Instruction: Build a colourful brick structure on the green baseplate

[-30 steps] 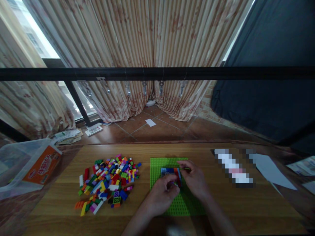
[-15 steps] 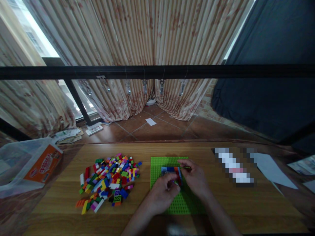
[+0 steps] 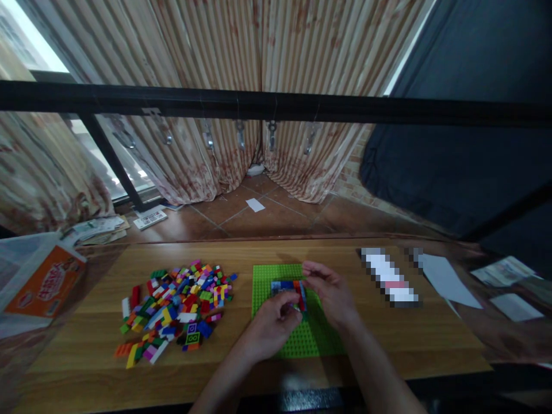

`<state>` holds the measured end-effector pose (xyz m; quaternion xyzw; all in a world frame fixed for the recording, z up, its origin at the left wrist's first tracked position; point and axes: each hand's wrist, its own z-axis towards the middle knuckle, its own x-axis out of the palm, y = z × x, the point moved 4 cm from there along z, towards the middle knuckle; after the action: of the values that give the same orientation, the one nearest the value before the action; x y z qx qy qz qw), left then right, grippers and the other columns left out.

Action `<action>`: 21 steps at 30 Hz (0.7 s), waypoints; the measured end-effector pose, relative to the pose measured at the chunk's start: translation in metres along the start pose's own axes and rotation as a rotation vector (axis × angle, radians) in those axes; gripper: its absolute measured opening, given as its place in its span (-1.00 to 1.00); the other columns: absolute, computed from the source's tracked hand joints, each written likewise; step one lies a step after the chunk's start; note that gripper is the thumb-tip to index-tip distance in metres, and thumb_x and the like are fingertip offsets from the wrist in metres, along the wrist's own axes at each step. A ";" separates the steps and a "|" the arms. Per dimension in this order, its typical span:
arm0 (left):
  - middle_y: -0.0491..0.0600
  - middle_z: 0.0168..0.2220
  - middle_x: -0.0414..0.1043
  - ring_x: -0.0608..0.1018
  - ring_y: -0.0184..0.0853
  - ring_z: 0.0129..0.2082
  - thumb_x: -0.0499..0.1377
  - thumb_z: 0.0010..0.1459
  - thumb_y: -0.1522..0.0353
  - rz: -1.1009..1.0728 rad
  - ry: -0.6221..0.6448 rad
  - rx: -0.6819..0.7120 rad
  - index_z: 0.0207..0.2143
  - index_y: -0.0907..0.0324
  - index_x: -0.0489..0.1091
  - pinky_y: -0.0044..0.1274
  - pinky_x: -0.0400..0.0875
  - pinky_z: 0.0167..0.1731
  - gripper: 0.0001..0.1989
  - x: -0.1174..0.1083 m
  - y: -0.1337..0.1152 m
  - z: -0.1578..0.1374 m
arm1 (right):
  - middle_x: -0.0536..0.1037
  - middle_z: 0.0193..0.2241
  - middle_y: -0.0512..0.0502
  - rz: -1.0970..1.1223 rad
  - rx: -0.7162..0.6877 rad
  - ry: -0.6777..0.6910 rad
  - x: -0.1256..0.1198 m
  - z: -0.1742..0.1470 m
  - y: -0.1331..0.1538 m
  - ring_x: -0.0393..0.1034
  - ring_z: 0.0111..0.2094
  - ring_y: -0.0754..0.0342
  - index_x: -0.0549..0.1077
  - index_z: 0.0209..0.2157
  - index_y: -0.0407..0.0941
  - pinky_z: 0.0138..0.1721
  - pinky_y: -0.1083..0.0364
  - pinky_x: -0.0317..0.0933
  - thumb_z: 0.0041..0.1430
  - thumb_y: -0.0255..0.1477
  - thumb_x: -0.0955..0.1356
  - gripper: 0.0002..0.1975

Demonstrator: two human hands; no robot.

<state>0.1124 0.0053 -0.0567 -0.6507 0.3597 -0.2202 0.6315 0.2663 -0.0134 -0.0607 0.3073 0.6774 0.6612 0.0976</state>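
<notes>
A green studded baseplate [image 3: 297, 346] lies on the wooden table, carrying a low block of blue, red and orange bricks [image 3: 283, 285]. My left hand [image 3: 273, 322] is over the near side of these bricks, its thumb and index finger curled together. Something small and pale shows at its fingertips, too small to name. To the right of the bricks is my right hand [image 3: 332, 296], fingers stretched towards them and a gap between thumb and index finger. I see nothing in that gap. The hands partly cover the bricks and the plate.
Left of the baseplate is a pile of loose coloured bricks [image 3: 179, 310]. A blurred-out oblong item [image 3: 390, 279] and a white sheet [image 3: 451, 282] lie to the right. A clear plastic bin [image 3: 26, 259] with an orange label stands at the far left. A black rail [image 3: 259, 106] crosses beyond the table.
The camera view has shifted, so the scene sits further left and higher. My right hand's fingers have straightened and parted beside the bricks. My left hand keeps its curled pose over them.
</notes>
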 end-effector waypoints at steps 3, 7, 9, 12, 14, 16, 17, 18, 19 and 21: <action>-0.06 -0.31 0.38 0.35 -0.39 -0.38 0.08 0.15 0.31 -0.003 0.006 0.008 -0.10 0.23 0.40 -0.54 0.25 -0.32 -0.71 0.000 0.002 0.000 | 0.57 -0.36 -0.03 0.148 0.059 0.013 0.001 0.000 0.002 0.43 -0.29 0.10 0.58 -0.36 -0.08 -0.28 0.11 0.34 -0.26 -0.47 0.52 -0.71; -0.09 -0.36 0.36 0.35 -0.40 -0.40 0.09 0.14 0.30 -0.009 0.006 -0.014 -0.10 0.23 0.40 -0.55 0.25 -0.35 -0.70 0.000 0.003 0.001 | 0.57 -0.37 -0.01 0.198 0.091 0.023 0.000 0.001 0.002 0.43 -0.30 0.13 0.58 -0.35 -0.09 -0.29 0.16 0.34 -0.31 -0.55 0.53 -0.66; -0.10 -0.40 0.34 0.34 -0.40 -0.42 0.10 0.13 0.30 -0.013 0.002 -0.031 -0.11 0.23 0.40 -0.56 0.23 -0.38 -0.70 0.000 0.002 0.001 | 0.57 -0.36 0.00 0.203 0.096 0.031 0.001 0.002 0.002 0.43 -0.30 0.13 0.58 -0.35 -0.08 -0.31 0.17 0.35 -0.31 -0.57 0.53 -0.65; -0.09 -0.38 0.36 0.34 -0.41 -0.42 0.11 0.13 0.30 -0.029 -0.006 -0.027 -0.11 0.24 0.40 -0.55 0.24 -0.37 -0.70 0.000 0.001 0.001 | 0.58 -0.34 0.02 0.220 0.104 0.042 0.001 0.002 0.001 0.44 -0.29 0.15 0.58 -0.36 -0.06 -0.32 0.19 0.35 -0.30 -0.59 0.52 -0.66; -0.07 -0.36 0.38 0.36 -0.40 -0.40 0.11 0.13 0.30 -0.028 -0.011 -0.027 -0.11 0.23 0.40 -0.54 0.26 -0.34 -0.71 0.001 0.001 0.001 | 0.58 -0.33 0.02 0.234 0.108 0.054 0.001 0.002 0.001 0.45 -0.28 0.15 0.58 -0.35 -0.06 -0.32 0.20 0.36 -0.27 -0.58 0.52 -0.67; -0.06 -0.33 0.41 0.39 -0.38 -0.37 0.11 0.12 0.31 -0.021 -0.019 -0.033 -0.11 0.22 0.40 -0.53 0.28 -0.31 -0.70 0.000 0.002 0.001 | 0.59 -0.30 -0.01 0.247 0.125 0.061 0.000 0.002 0.001 0.46 -0.27 0.13 0.57 -0.33 -0.07 -0.34 0.19 0.36 -0.24 -0.56 0.51 -0.69; -0.05 -0.31 0.41 0.39 -0.38 -0.36 0.11 0.12 0.31 -0.017 -0.022 -0.034 -0.10 0.22 0.40 -0.53 0.29 -0.30 -0.70 0.000 0.003 0.001 | 0.59 -0.28 -0.02 0.253 0.138 0.062 -0.001 0.002 0.001 0.46 -0.27 0.12 0.57 -0.32 -0.08 -0.35 0.19 0.37 -0.22 -0.55 0.51 -0.70; -0.04 -0.30 0.42 0.40 -0.37 -0.35 0.12 0.11 0.31 -0.015 -0.023 -0.034 -0.10 0.22 0.41 -0.53 0.29 -0.29 -0.70 0.000 0.003 0.001 | 0.59 -0.26 -0.03 0.259 0.153 0.060 -0.001 0.002 0.001 0.47 -0.27 0.12 0.57 -0.31 -0.08 -0.37 0.19 0.37 -0.20 -0.53 0.51 -0.70; -0.04 -0.30 0.42 0.40 -0.37 -0.34 0.12 0.11 0.31 -0.013 -0.021 -0.033 -0.10 0.22 0.41 -0.53 0.29 -0.29 -0.70 0.000 0.003 0.001 | 0.60 -0.25 -0.04 0.266 0.169 0.057 -0.002 0.001 0.002 0.47 -0.27 0.11 0.57 -0.30 -0.07 -0.39 0.19 0.37 -0.19 -0.52 0.51 -0.70; -0.05 -0.31 0.41 0.39 -0.37 -0.36 0.12 0.11 0.31 -0.006 -0.009 -0.033 -0.10 0.22 0.41 -0.53 0.29 -0.30 -0.70 -0.001 0.002 0.001 | 0.60 -0.24 -0.03 0.284 0.191 0.050 -0.002 0.001 0.002 0.48 -0.29 0.13 0.57 -0.30 -0.07 -0.42 0.21 0.36 -0.18 -0.51 0.51 -0.71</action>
<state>0.1127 0.0068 -0.0586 -0.6630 0.3584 -0.2131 0.6217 0.2691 -0.0137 -0.0592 0.3911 0.6892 0.6084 -0.0433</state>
